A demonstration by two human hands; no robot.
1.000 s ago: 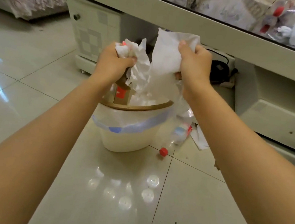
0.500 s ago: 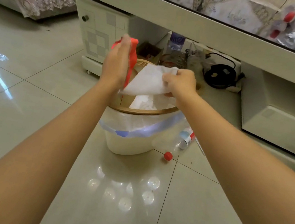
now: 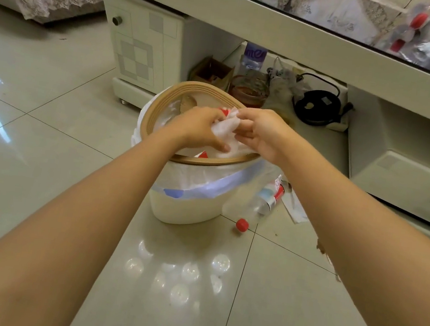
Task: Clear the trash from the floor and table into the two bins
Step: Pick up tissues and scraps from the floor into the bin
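Glossy pale floor tiles [image 3: 40, 179] before a cream table [image 3: 256, 16] with a glass top. 1 crumpled white tissue [image 3: 226, 130], soft and creased, is held over the mouth of 1 cream bin [image 3: 182, 210]. The bin carries a tan ring rim [image 3: 161, 105] and a translucent liner with a blue band. Inside it, white paper and red scraps show; further contents cannot be told. 2 hands meet over the opening: the left hand [image 3: 199, 130] has its fingers curled round the tissue from the left, and the right hand [image 3: 265, 134] pinches its right edge. Just beside the bin on the floor lie 1 clear plastic bottle [image 3: 257, 204] with a red-and-blue label, 1 loose red cap [image 3: 242, 225] and 1 sheet of white paper [image 3: 295, 210]. More wrappers lie on the table top at right.
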